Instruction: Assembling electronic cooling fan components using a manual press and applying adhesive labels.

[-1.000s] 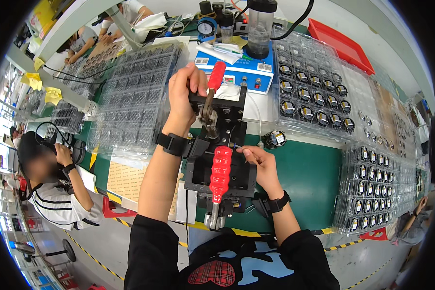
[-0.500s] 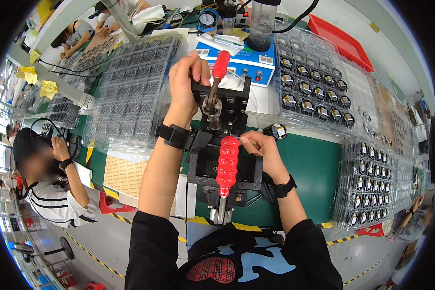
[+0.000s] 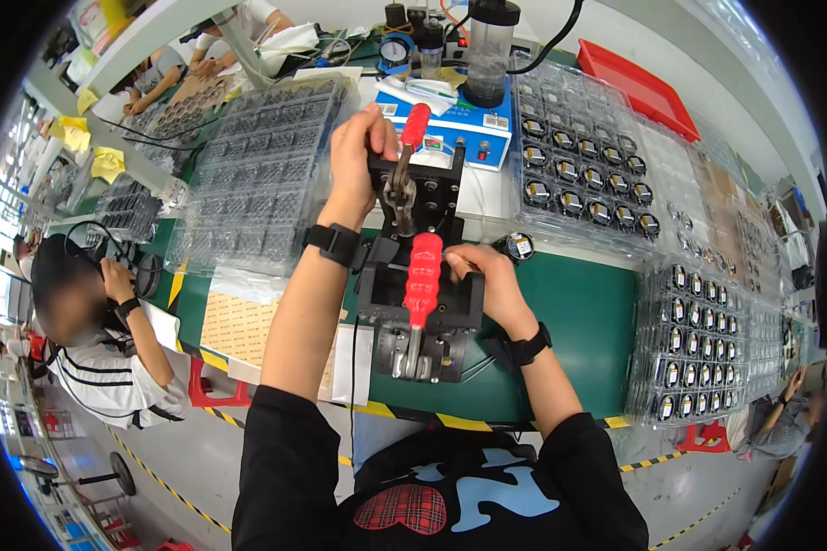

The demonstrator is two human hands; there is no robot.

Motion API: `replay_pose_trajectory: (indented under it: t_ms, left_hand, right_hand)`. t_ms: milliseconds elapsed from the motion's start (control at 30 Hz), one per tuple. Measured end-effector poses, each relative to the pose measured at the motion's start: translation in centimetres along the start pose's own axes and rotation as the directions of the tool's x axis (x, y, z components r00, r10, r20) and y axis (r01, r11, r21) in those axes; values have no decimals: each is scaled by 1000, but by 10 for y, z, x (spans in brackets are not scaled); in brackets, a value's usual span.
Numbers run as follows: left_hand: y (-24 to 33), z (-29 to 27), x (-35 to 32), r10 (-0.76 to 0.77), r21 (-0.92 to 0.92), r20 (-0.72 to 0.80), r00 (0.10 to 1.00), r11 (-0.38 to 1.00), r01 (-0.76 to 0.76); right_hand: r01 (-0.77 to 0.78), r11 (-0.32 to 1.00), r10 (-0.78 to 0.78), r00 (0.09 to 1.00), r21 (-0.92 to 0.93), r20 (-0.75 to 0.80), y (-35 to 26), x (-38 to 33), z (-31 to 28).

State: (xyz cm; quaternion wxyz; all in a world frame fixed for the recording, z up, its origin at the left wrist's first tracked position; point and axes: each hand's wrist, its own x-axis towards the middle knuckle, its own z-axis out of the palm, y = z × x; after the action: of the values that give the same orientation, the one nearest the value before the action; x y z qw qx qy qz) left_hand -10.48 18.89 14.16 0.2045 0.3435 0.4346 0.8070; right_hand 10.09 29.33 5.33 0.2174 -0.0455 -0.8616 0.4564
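Observation:
A black metal clamping fixture (image 3: 466,308) stands on the green bench in front of me, with two toggle clamps. The far clamp's red handle (image 3: 415,126) points away from me. Over the middle lies the near red handle (image 3: 423,275), its metal lever toward me. My left hand (image 3: 354,156) curls its fingers round the fixture's far left corner, beside the far handle. My right hand (image 3: 487,275) is at the fixture's right side, fingers bent and pressed together close to the near handle; whatever is in them is hidden. Just beyond it lies a round black part (image 3: 518,245) with a pale label.
A blue control box (image 3: 487,138) and a pressure gauge (image 3: 395,50) stand behind. Clear trays (image 3: 248,174) lie left; trays of round black parts (image 3: 588,174) lie right, with another stack (image 3: 698,340) nearer. A red tray (image 3: 639,87) sits far right. A co-worker (image 3: 101,340) is left.
The near clamp's red handle and lever sit farther from me in the picture. My right hand has shifted slightly left, its fingers more tucked in. My left hand stays at the far corner.

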Motion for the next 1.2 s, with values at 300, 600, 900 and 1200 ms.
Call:
replay_pose_trajectory:
  t_ms: [300,600,900,1200]
  left_hand:
    - [46,-20,-101,28,215,-69,997,977,-13]
    - [74,-38,-276,-53,188,-276,960,976,108]
    - [63,-83,-349,-144,179,-371,918,958,223]
    - [38,-86,-357,-226,119,-290,930,956,270]
  right_hand:
    - [157,847,-10,960,507,-281,-101,-18,0]
    - [-31,593,259,954,805,-153,-125,-30,16]
    - [33,546,263,942,837,-208,-221,-37,-31]
    - [462,529,199,748,712,-633,-363,30,-71]
